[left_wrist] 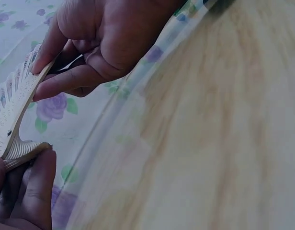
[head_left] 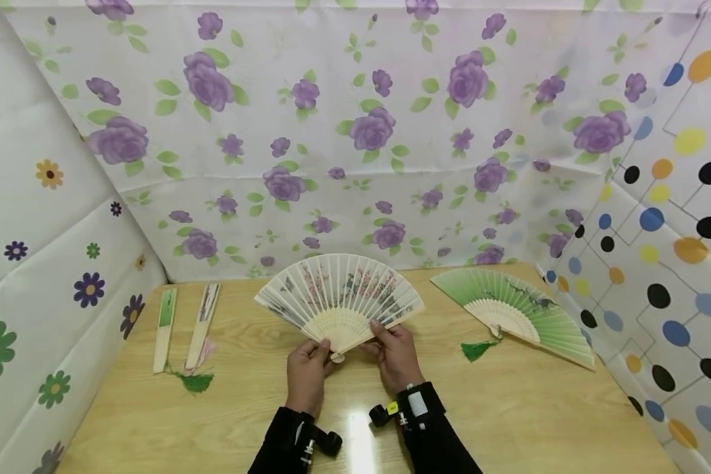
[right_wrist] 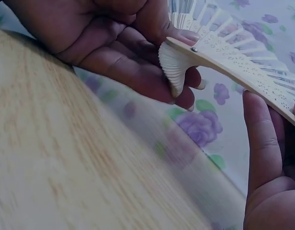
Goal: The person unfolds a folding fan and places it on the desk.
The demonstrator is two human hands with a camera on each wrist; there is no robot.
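Bamboo-ribbed paper fan [head_left: 339, 295], printed with pale blossoms, is being held fully spread and upright above the middle of the wooden table [head_left: 509, 408], just in front of the person. Left hand [head_left: 307, 370] is pinching the lower left ribs beside the pivot, thumb on one face and fingers curled behind. Right hand [head_left: 395, 354] is pinching the lower right guard stick, fingertips [left_wrist: 42, 64] pressing its pierced edge.

Step in hand, as judged: the fan is standing at full spread, either just opened or about to be folded. Any further move is calling for both outer sticks to be swung about the pivot while the ribs stay stacked, without creasing the paper.

Surroundings: green fan [head_left: 512, 304] is lying open and flat on the table to the right, its green tassel trailing toward the centre. Two closed fans [head_left: 184, 329] are lying side by side at the left, well apart from the hands, a tassel at their near ends. Flowered cloth [head_left: 355, 131] is hanging behind and at the sides. Nothing is standing between the hands and the table surface.
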